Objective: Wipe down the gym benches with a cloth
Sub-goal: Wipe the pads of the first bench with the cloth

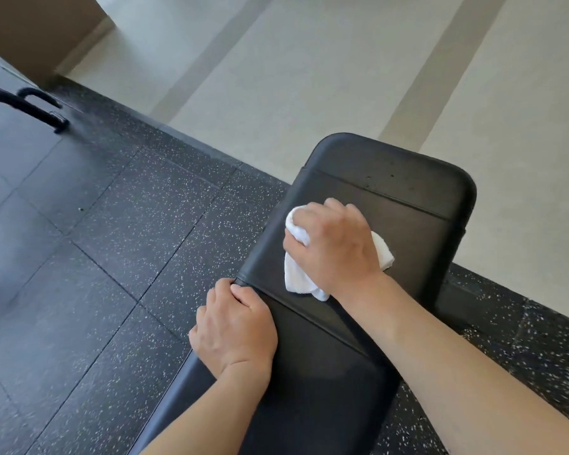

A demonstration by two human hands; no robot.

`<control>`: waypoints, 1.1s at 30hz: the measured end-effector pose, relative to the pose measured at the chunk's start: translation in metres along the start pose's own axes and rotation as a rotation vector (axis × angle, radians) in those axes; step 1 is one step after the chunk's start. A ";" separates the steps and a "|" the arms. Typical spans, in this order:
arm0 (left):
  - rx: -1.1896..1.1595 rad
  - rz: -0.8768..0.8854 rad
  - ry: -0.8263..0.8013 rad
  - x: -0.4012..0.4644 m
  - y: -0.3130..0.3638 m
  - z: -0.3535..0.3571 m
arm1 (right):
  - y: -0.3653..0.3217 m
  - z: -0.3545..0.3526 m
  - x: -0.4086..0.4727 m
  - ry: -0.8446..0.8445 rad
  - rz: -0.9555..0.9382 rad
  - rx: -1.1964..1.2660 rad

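A black padded gym bench runs from the bottom centre up to the right, with seams across its pad. My right hand grips a bunched white cloth and presses it onto the middle section of the pad. The cloth shows on both sides of the hand. My left hand rests on the bench's left edge just below a seam, with its fingers curled over the rim. A few small droplets or specks sit on the far end of the pad.
Dark speckled rubber floor tiles lie to the left of the bench and under it. Pale smooth flooring starts beyond a diagonal border behind the bench. The black foot of other gym equipment stands at the far left.
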State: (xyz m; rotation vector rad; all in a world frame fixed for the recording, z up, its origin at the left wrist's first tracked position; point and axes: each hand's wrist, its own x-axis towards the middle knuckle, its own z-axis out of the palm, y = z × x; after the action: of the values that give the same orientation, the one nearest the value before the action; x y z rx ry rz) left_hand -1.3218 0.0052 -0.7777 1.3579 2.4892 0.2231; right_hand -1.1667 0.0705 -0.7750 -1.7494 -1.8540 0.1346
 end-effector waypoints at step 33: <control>-0.050 0.052 0.048 -0.004 -0.004 -0.002 | 0.049 -0.026 0.046 -0.065 0.021 -0.118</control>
State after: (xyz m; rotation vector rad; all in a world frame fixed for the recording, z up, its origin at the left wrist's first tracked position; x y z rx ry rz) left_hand -1.3235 0.0000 -0.7758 1.4145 2.4710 0.3304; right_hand -1.1095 0.1119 -0.7599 -1.8644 -1.9254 0.0929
